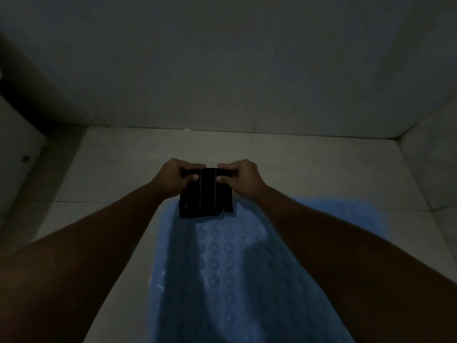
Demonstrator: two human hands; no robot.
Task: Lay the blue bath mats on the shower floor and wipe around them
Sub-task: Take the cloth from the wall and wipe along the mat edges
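Note:
A blue bath mat (222, 268) with a raised round pattern lies flat on the pale tiled shower floor (118, 164), running from the bottom of the view toward the back wall. Above its far end hangs a small dark cloth (206, 199) with thin light stripes. My left hand (173, 175) pinches the cloth's top left corner, and my right hand (241, 177) pinches its top right corner. Both forearms cover the mat's side edges.
The back wall (222, 70) meets the floor just beyond the hands. A side wall (430, 157) closes in on the right. On the left stands a dark vertical edge (22, 78) beside a pale surface. The room is dim.

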